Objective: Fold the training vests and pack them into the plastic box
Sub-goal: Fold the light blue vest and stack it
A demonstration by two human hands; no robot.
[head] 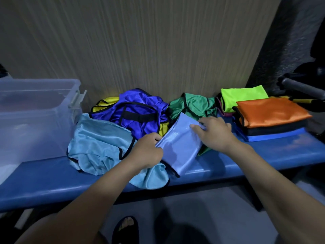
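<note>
Left hand (146, 150) pinches the folded light-blue vest (181, 147); right hand (213, 133) presses it flat-fingered.

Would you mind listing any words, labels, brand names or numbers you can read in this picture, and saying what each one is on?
None: no readable text shows anywhere in the head view.
The folded light blue vest held by both hands is plain.
The crumpled vests and the folded stack show no print or numbers.
The plastic box shows no label.
</note>
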